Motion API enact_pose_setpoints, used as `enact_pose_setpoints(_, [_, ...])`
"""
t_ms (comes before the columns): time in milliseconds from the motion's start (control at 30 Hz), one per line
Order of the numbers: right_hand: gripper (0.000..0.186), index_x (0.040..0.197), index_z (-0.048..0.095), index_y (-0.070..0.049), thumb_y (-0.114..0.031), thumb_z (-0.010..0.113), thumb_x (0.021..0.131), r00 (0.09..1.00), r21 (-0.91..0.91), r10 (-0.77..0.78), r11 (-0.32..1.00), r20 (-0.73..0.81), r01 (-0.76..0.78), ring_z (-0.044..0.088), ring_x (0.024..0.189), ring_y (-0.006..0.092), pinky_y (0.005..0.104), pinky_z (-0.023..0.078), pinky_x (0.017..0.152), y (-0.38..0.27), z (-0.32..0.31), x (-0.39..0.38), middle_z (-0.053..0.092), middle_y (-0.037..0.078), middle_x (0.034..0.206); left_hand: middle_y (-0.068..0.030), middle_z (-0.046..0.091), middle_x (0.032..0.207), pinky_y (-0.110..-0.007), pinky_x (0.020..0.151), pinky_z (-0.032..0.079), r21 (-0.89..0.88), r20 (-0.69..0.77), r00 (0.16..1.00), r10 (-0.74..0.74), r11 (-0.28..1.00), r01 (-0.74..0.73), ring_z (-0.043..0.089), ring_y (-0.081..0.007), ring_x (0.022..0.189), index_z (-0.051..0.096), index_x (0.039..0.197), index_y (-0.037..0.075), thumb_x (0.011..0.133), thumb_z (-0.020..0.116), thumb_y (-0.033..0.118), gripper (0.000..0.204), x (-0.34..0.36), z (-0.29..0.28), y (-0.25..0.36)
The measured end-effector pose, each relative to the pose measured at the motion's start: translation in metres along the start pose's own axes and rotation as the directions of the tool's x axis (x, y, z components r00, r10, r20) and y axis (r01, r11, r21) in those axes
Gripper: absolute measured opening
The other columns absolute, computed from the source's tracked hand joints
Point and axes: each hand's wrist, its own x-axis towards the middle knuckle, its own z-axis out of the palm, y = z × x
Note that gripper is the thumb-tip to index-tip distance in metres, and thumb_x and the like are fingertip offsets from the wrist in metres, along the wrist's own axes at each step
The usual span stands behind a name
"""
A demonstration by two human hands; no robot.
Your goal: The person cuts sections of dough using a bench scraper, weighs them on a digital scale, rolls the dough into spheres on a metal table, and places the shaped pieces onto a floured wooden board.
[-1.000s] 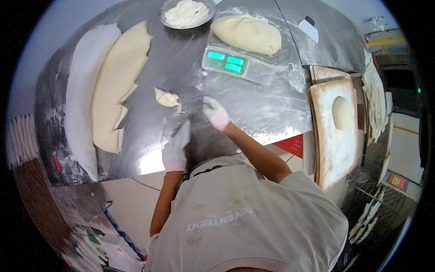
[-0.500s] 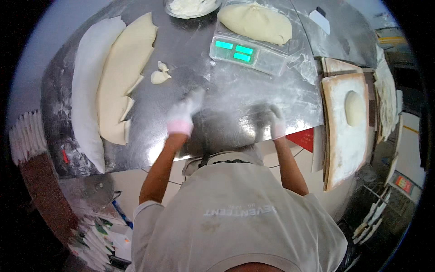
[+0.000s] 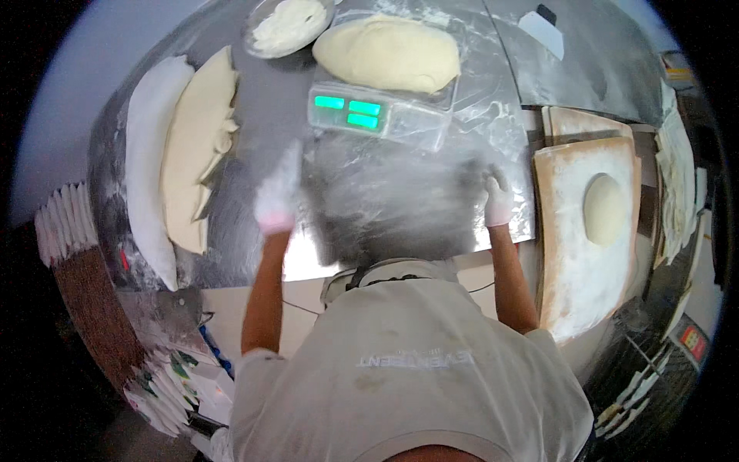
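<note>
My left hand (image 3: 279, 196), in a white glove with a pink cuff, is over the steel table, blurred by motion, with its fingers stretched forward. My right hand (image 3: 499, 202), gloved too, is at the table's right side with its fingers apart and nothing seen in them. Between and beyond them stands a scale (image 3: 416, 125) with lit green displays, bearing a large lump of pale dough (image 3: 389, 55). To the left lies a long dough strip (image 3: 192, 154) with a ragged right edge, where a small lump (image 3: 222, 142) sits. A white, floury-looking long piece (image 3: 150, 165) lies alongside it.
A bowl of white powder (image 3: 289, 29) is at the far edge, left of the scale. Right of the table, a floured board (image 3: 562, 262) carries a round dough piece (image 3: 606, 209). A white scraper (image 3: 542, 35) with a dark grip lies at the far right.
My hands have moved apart, the left one leftward and the right one rightward. The small loose dough piece no longer shows on bare steel; a small lump shows at the strip's edge. The view has shifted.
</note>
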Motion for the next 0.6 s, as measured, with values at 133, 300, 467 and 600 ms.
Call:
enact_pose_setpoints(133, [0.039, 0.124, 0.055, 0.005, -0.011, 0.049, 0.088, 0.998, -0.047, -0.053, 0.998, -0.022, 0.052, 0.057, 0.108, 0.0202, 0.0305, 0.044, 0.093, -0.012, 0.001, 0.019, 0.06, 0.013, 0.119, -0.0112, 0.065, 0.089, -0.042, 0.073, 0.052, 0.179, 0.032, 0.999, -0.039, 0.983, 0.032, 0.064, -0.0301, 0.086, 0.056, 0.125, 0.011, 0.076, 0.057, 0.007, 0.049, -0.028, 0.076, 0.05])
enact_pose_setpoints(300, [0.041, 0.125, 0.054, 0.005, -0.01, 0.048, 0.087, 0.999, 0.062, 0.042, 0.997, -0.019, -0.04, 0.056, 0.111, 0.0217, 0.0317, 0.043, 0.096, -0.036, 0.013, 0.062, 0.059, 0.015, 0.121, -0.0233, 0.064, 0.098, -0.043, 0.08, 0.05, -0.18, 0.13, 0.8, -0.586, 0.779, 0.6, 0.062, -0.0405, 0.089, 0.064, 0.109, 0.001, 0.085, 0.054, 0.028, 0.037, 0.068, 0.045, -0.082])
enact_pose_setpoints(467, [0.043, 0.13, 0.047, 0.006, -0.011, 0.049, 0.09, 0.975, -0.195, -0.203, 0.963, -0.085, 0.184, 0.048, 0.121, 0.0286, 0.0363, 0.036, 0.104, -0.059, 0.05, 0.102, 0.054, 0.019, 0.128, -0.0241, 0.063, 0.107, -0.045, 0.085, 0.047, -0.312, 0.111, 0.76, -0.64, 0.704, 0.638, 0.06, -0.0432, 0.095, 0.063, 0.111, -0.002, 0.091, 0.047, 0.033, 0.043, 0.164, -0.009, -0.14])
enact_pose_setpoints(600, [0.048, 0.127, 0.046, 0.004, -0.019, 0.055, 0.087, 0.935, -0.585, -0.355, 0.761, -0.015, 0.28, 0.04, 0.126, 0.038, 0.0436, 0.032, 0.106, -0.066, 0.08, 0.136, 0.047, 0.023, 0.132, -0.0216, 0.064, 0.109, -0.045, 0.085, 0.048, -0.071, 0.063, 0.926, -0.372, 0.924, 0.376, 0.062, -0.0394, 0.098, 0.064, 0.11, 0.0, 0.092, 0.045, 0.03, 0.04, 0.253, 0.042, -0.244])
